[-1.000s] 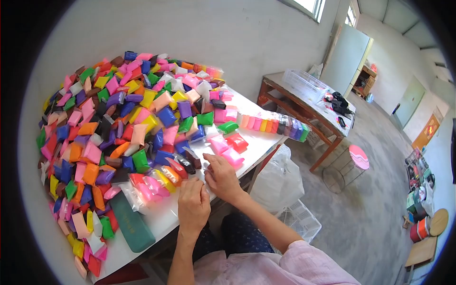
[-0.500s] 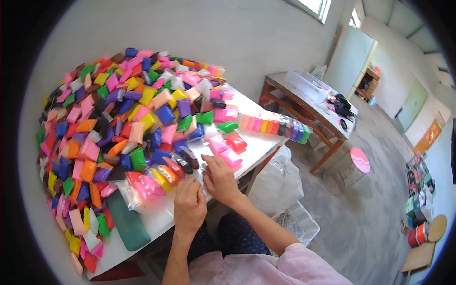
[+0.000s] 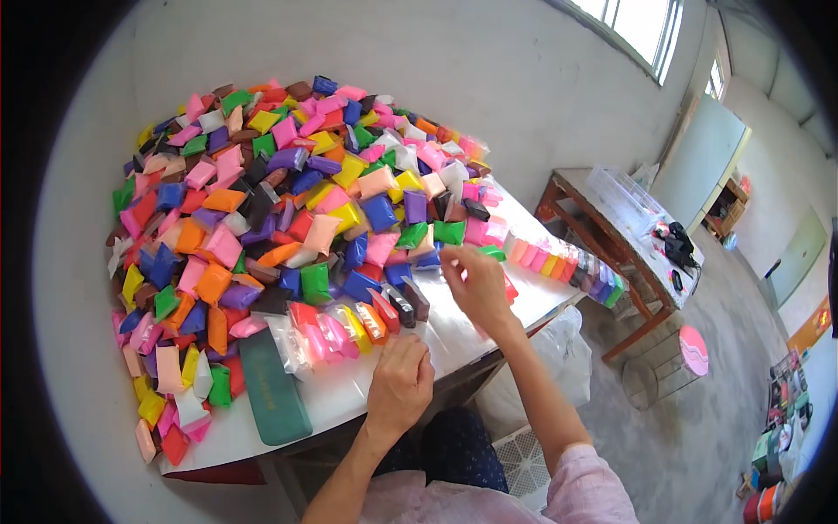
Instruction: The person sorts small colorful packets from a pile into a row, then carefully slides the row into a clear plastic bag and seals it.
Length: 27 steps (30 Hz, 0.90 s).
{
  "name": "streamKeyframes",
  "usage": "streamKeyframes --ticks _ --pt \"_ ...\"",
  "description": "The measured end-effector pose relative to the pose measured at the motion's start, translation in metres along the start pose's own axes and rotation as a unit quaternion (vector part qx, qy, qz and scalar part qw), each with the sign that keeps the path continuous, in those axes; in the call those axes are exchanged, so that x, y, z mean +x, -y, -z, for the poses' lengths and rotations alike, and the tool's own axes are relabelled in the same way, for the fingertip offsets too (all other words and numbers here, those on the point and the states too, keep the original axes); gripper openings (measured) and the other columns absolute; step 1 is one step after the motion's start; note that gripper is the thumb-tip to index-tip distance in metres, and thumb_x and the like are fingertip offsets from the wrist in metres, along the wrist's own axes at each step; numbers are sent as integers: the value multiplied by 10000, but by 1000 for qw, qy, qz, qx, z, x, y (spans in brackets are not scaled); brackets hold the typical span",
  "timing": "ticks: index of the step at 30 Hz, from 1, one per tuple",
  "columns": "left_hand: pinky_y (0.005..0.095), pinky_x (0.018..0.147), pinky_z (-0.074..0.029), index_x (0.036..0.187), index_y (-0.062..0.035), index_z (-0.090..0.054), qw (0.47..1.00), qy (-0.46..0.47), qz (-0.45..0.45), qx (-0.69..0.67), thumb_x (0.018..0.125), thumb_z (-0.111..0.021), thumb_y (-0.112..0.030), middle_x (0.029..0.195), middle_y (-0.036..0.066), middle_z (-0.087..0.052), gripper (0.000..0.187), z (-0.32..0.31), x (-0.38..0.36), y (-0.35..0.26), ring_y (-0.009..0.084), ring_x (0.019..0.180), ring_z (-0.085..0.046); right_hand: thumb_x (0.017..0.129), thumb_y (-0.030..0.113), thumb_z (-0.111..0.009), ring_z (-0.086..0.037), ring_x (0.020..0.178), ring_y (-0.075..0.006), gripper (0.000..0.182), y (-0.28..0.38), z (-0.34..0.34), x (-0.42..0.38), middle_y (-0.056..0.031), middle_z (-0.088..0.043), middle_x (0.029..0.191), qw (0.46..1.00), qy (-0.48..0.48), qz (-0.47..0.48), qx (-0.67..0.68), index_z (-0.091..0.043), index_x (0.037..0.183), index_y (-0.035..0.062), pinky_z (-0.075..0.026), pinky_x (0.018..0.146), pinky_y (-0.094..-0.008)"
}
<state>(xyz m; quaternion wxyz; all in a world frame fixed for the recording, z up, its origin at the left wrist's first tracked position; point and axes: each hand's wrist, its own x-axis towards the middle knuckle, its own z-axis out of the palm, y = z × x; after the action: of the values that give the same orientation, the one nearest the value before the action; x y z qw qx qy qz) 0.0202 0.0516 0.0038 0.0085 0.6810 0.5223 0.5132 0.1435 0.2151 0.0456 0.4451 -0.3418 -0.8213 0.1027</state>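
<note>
My left hand (image 3: pixel 400 382) is curled closed at the table's front edge, just below a row of small packets, with nothing visible in it. In that row a black packet (image 3: pixel 401 307) and a brown packet (image 3: pixel 416 299) stand at the right end, beside a red one (image 3: pixel 384 309). A clear bag (image 3: pixel 288 343) lies at the row's left end, by pink packets (image 3: pixel 336 336). Over the table to the right, my right hand (image 3: pixel 476 284) has its fingers bent and apart, close to a blue packet (image 3: pixel 426 256). It partly hides a red packet (image 3: pixel 510 290).
A large heap of coloured packets (image 3: pixel 262 192) covers the white table (image 3: pixel 340 397). A green case (image 3: pixel 275 389) lies near the front edge. A multicoloured packet row (image 3: pixel 567 265) reaches the right edge. Beyond are a plastic bag (image 3: pixel 563 349), a white crate (image 3: pixel 524 463), another table (image 3: pixel 642 284) and a stool (image 3: pixel 692 351).
The view has shifted, so the table appears further right. My right hand has moved away from the dark packets and my left hand, up toward the blue and green packets. My left hand stays curled near the row.
</note>
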Motion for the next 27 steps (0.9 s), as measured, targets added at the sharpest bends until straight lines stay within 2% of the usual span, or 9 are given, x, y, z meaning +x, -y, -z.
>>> streamKeyframes --ticks 8,12,15,16,18,21,23,24,27 --pt "461 879 -462 928 43 -569 1000 13 7 7 827 -595 11 1012 206 -608 109 0 -1 -1 403 972 -567 825 313 -683 -693 898 -385 413 -10 -64 96 -212 -690 1017 975 -5 -106 -193 -618 1113 24 -542 788 -489" --pt "463 881 -462 938 40 -567 1000 3 -8 8 822 -602 9 1014 213 -606 124 -1 -3 4 406 974 -568 795 304 -717 -699 899 -384 560 -20 -71 103 -230 -692 1013 975 -28 -113 -189 -568 1238 -4 -550 778 -462" --pt "469 886 -461 982 36 -571 1000 -13 -14 4 832 -610 -7 1025 222 -608 161 -1 -3 3 411 979 -568 792 256 -710 -709 851 -318 551 -10 -37 83 -193 -695 905 980 -91 -144 102 -566 1252 -13 -553 735 -400" --pt "469 888 -461 1010 36 -574 1000 -24 -17 6 840 -615 -17 1031 224 -610 183 0 -3 2 412 981 -569 828 199 -667 -664 710 -191 431 -29 -39 74 -114 -665 800 951 -104 -142 253 -589 1201 -1 -513 615 -314" --pt "476 899 -456 1067 36 -577 999 -46 -21 -1 861 -625 -49 1048 223 -611 228 -1 -3 1 412 988 -569 872 169 -630 -556 609 -100 328 8 14 33 -51 -619 767 863 16 -242 443 -599 1155 5 -440 534 -252" --pt "469 903 -451 1134 29 -580 998 -64 -17 -6 898 -640 -120 1082 208 -613 286 -1 -4 0 399 1000 -573 900 102 -578 -511 589 -70 272 25 44 -29 -68 -665 915 801 78 -297 514 -574 1149 -8 -400 527 -207" --pt "427 875 -463 1154 20 -590 998 -63 -5 13 920 -652 -173 1105 190 -615 309 3 -3 -5 374 1007 -581 900 95 -568 -515 591 -75 257 31 49 -62 -42 -622 841 769 92 -334 537 -572 1134 -11 -417 539 -210" --pt "479 918 -411 1153 12 -581 998 -55 -18 28 913 -653 -224 1092 185 -604 344 2 -5 -7 378 1027 -555 900 127 -602 -495 562 -75 198 44 50 -73 -10 -563 776 754 68 -369 539 -596 1057 6 -384 505 -212" --pt "444 864 -410 1117 -4 -588 998 -3 -25 54 907 -659 -238 1040 166 -599 323 3 -13 -15 358 1002 -549 948 156 -638 -579 619 -83 334 51 43 -100 -24 -610 824 723 68 -395 564 -579 1213 -37 -436 528 -213"
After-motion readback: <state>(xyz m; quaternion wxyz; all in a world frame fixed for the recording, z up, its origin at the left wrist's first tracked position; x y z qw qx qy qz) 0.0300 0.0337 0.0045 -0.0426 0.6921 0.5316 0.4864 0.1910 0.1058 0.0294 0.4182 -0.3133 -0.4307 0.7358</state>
